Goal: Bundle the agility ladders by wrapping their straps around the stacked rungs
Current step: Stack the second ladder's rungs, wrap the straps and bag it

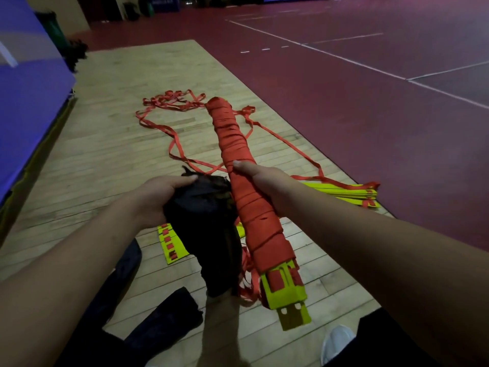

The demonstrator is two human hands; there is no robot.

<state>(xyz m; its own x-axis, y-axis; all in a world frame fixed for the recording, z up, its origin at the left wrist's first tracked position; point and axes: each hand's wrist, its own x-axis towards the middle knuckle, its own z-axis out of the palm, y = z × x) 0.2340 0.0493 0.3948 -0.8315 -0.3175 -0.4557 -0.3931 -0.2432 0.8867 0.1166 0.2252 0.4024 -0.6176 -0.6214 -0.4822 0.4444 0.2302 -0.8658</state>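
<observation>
Gripping bundle mid-length in curled right hand, clutching bag in left hand. Recommend tucking loose strap ends hanging below grip, keeping wraps taut.

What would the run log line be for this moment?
right hand: grips wrapped ladder bundle | left hand: holds black bag | wood floor: yellow rung stack, loose red straps, unwrapped

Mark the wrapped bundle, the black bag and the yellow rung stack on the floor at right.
Bundle (pixel 234 144): head view, red wrapping, upper half.
Bag (pixel 201 207): head view, crumpled upper fabric.
Rung stack (pixel 342 194): head view, top yellow rung.
</observation>
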